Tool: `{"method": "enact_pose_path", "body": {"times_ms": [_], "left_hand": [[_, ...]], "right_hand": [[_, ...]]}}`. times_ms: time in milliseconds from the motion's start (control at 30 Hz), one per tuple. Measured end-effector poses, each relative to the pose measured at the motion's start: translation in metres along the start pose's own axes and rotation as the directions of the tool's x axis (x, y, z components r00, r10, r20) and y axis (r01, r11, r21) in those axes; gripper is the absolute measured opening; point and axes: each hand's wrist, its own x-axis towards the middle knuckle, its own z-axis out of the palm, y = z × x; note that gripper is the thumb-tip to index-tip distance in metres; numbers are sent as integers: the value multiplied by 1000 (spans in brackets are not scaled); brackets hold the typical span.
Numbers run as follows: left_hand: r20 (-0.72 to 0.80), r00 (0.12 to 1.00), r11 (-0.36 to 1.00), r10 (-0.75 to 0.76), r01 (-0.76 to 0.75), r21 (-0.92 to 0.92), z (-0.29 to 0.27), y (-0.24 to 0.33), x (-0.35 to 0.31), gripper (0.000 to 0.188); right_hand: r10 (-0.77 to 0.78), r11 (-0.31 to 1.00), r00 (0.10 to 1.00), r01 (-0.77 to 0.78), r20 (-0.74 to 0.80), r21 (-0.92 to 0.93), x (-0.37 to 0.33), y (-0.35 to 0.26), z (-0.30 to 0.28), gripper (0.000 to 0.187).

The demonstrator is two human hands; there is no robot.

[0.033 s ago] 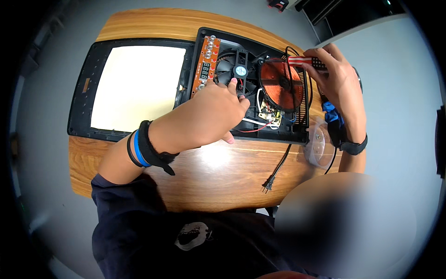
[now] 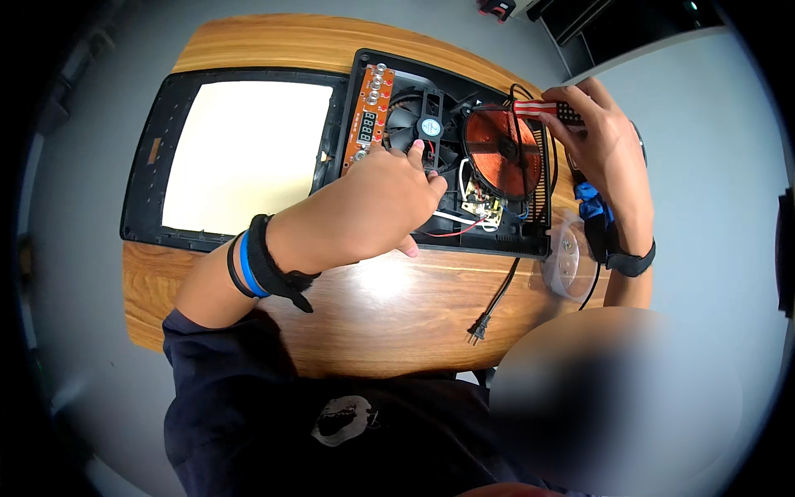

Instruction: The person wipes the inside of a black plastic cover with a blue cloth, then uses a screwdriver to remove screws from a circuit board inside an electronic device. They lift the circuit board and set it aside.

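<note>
An induction cooker base (image 2: 525, 242) lies with its inside exposed, holding a black fan (image 2: 403, 117), a round copper coil (image 2: 490, 151) and an orange display board (image 2: 363, 106). My left hand (image 2: 385, 195) reaches palm-down over the base, its fingers apart and resting by the fan; its fingertips are partly hidden. Over the coil's far right edge, my right hand (image 2: 598, 132) is closed around a screwdriver (image 2: 540, 109) with a red-and-white striped, starred handle. Where the screwdriver's tip rests is hard to make out.
To the left lies the black-framed top cover (image 2: 142, 178) with a pale sheet (image 2: 244, 157). A power plug (image 2: 477, 330) lies near the table's front edge. By my right wrist stand a clear plastic tub (image 2: 566, 273) and a blue bundle (image 2: 590, 203). The wooden table (image 2: 389, 340) has curved edges.
</note>
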Motion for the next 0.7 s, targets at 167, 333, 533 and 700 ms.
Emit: {"method": "enact_pose_path", "body": {"times_ms": [167, 333, 533, 700], "left_hand": [[-15, 1000, 1000, -7, 7, -22, 4, 0, 0, 98], [-23, 1000, 1000, -1, 0, -30, 3, 1, 1, 97], [-16, 1000, 1000, -7, 7, -13, 2, 1, 1, 97], [0, 1000, 999, -9, 9, -32, 1, 1, 1, 97]], "right_hand": [[-29, 999, 999, 30, 22, -23, 3, -1, 0, 25], [-21, 999, 1000, 22, 20, -33, 2, -4, 0, 26], [-32, 999, 999, 32, 1, -12, 4, -1, 1, 27], [-14, 1000, 1000, 14, 18, 12, 5, 0, 2, 26]]}}
